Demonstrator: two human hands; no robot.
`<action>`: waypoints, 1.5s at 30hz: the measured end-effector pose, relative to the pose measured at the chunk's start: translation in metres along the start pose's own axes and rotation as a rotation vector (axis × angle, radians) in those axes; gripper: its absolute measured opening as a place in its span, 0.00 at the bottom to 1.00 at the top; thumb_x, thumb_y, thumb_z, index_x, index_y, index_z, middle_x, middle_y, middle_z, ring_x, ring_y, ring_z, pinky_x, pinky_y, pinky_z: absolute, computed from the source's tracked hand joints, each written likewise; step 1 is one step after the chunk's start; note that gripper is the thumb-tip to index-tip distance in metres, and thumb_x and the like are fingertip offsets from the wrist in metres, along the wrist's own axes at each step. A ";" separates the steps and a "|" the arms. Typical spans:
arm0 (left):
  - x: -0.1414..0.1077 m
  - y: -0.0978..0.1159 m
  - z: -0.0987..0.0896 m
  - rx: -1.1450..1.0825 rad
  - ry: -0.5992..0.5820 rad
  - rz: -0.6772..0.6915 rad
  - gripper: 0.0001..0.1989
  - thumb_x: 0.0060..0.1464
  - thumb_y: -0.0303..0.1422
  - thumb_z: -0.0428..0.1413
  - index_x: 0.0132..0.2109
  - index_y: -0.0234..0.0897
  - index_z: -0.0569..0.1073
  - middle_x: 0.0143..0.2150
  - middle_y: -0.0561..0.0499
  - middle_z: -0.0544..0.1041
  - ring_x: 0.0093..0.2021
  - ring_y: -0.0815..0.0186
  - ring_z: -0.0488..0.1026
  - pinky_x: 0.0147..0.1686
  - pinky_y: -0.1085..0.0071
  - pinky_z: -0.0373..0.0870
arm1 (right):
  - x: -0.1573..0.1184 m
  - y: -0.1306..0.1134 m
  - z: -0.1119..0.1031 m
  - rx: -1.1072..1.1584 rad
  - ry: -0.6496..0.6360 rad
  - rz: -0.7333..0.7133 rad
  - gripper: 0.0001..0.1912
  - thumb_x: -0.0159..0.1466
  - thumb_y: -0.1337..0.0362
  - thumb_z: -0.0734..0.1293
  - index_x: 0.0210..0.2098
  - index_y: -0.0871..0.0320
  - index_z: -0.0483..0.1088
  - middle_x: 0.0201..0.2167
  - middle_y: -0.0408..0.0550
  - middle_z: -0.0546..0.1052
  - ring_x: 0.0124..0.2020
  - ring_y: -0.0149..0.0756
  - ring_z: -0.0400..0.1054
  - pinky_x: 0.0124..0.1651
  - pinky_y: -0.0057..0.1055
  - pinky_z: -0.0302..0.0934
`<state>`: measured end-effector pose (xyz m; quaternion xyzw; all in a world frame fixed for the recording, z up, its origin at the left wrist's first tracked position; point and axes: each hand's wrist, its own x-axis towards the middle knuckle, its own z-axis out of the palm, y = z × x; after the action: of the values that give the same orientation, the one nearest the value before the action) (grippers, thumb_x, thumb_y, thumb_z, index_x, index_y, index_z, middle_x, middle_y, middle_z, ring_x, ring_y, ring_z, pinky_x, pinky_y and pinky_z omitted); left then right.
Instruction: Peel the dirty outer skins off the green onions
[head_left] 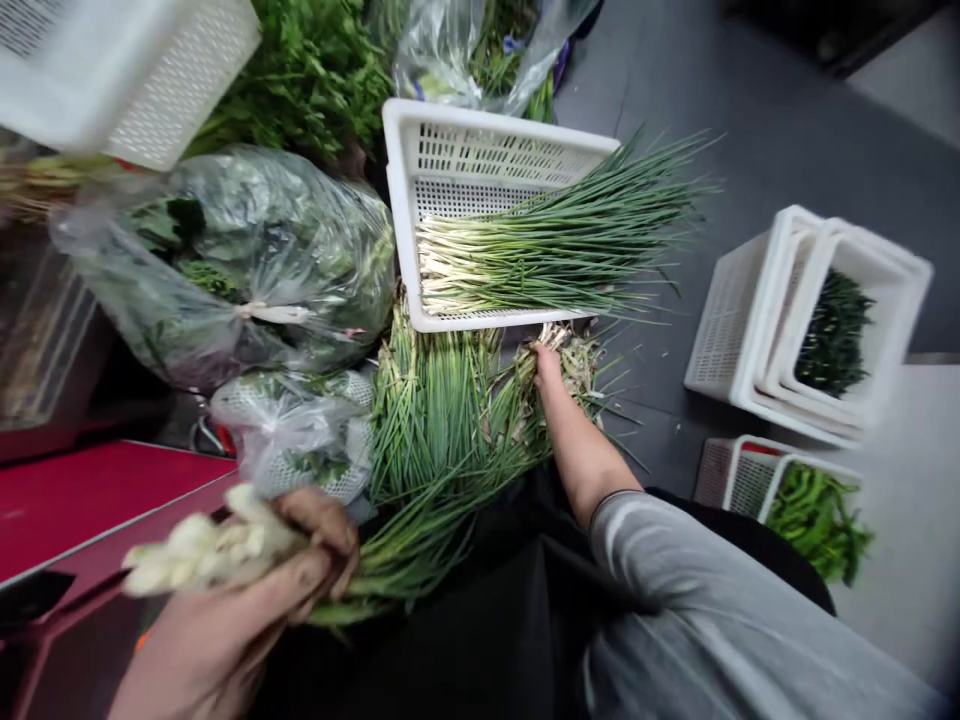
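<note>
My left hand [277, 590] is closed around a bunch of scallions [206, 550], near the camera at the lower left. Their white bulbs point left, and the long green leaves trail right across my lap. My right hand [547, 362] reaches down to a heap of scallion trimmings [581, 365] on the floor, just below the basket. Pale stalk ends show by its thumb, while the other fingers are largely hidden. Untrimmed scallions [442, 390] lie to the left of that heap. More scallions [525, 260], clean and white-ended, lie in the white basket [510, 120], leaves over its right side.
Bagged leafy greens [277, 260] and a smaller bag [300, 425] sit at left, beside a red surface [97, 495]. A white crate [187, 90] stands upper left. On the right are stacked white baskets [731, 310] and another basket with green peppers [814, 515].
</note>
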<state>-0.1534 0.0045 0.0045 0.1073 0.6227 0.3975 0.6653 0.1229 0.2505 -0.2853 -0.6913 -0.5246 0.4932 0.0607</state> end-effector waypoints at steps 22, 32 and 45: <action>-0.092 -0.017 0.036 -0.020 -0.321 0.580 0.13 0.41 0.36 0.67 0.30 0.32 0.75 0.14 0.59 0.60 0.14 0.76 0.56 0.17 0.75 0.58 | -0.320 -0.146 -0.167 0.604 0.067 -0.872 0.27 0.52 0.41 0.71 0.38 0.57 0.68 0.26 0.45 0.75 0.34 0.38 0.75 0.36 0.35 0.71; -0.055 -0.026 0.168 0.169 -0.183 0.647 0.19 0.34 0.36 0.70 0.33 0.29 0.77 0.19 0.56 0.67 0.16 0.77 0.57 0.16 0.76 0.53 | -0.348 -0.076 -0.118 0.805 -0.365 -0.605 0.25 0.37 0.55 0.80 0.31 0.60 0.72 0.25 0.45 0.78 0.28 0.38 0.74 0.37 0.39 0.71; -0.009 -0.012 0.144 0.116 -0.025 0.556 0.20 0.27 0.36 0.71 0.29 0.30 0.74 0.20 0.55 0.69 0.17 0.76 0.60 0.14 0.76 0.52 | -0.282 -0.048 -0.126 0.727 0.088 -0.492 0.15 0.46 0.62 0.74 0.33 0.62 0.76 0.29 0.49 0.79 0.28 0.38 0.72 0.35 0.38 0.69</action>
<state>-0.0164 0.0413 0.0331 0.3166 0.5828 0.5272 0.5313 0.1958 0.1049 -0.0185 -0.4999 -0.4629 0.5865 0.4379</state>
